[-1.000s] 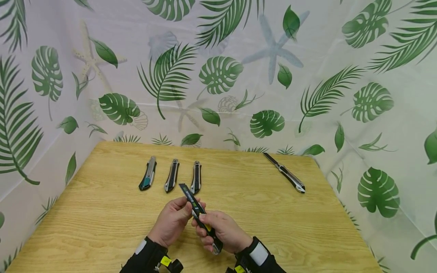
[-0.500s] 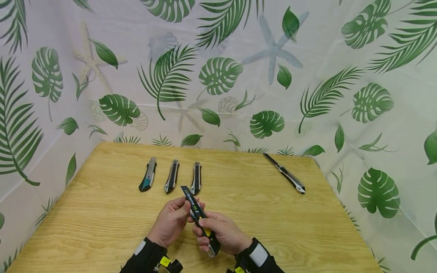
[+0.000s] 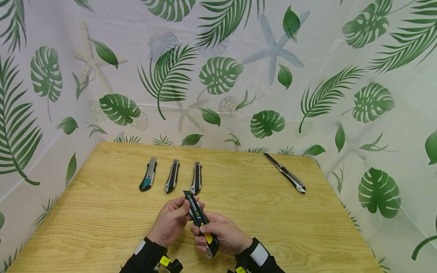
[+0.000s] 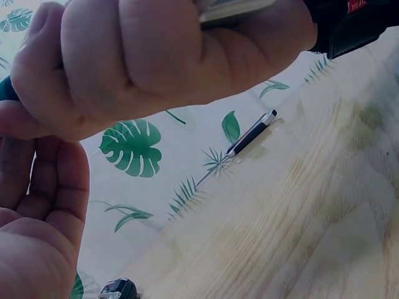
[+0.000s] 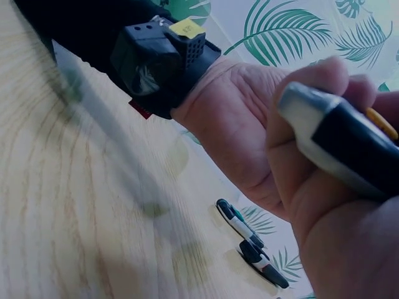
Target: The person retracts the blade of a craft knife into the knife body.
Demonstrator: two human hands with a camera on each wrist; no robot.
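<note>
In the head view both hands hold a black-and-yellow utility knife [image 3: 198, 216] over the near part of the table, its front end pointing away and a little left. My left hand [image 3: 170, 222] pinches the knife's front part between thumb and fingers. My right hand [image 3: 223, 231] grips the handle, thumb lying on top just ahead of the yellow part. The right wrist view shows the knife's silver butt end [image 5: 302, 106] coming out of the right hand [image 5: 355, 230]. In the left wrist view the right hand [image 4: 149, 62] hides most of the knife.
On the wooden table [image 3: 102, 227] lie a teal-and-silver utility knife [image 3: 148, 176] and two black-and-silver ones [image 3: 172, 176] in a row beyond the hands. A slim knife [image 3: 290, 178] with its long dark blade out lies back right. Leaf-print cloth [image 3: 218, 94] hangs around the table.
The knife's tip has drawn back toward me and slightly right, and the knife points more straight away. My right thumb has moved back with the yellow part. The left hand has stayed nearly still.
</note>
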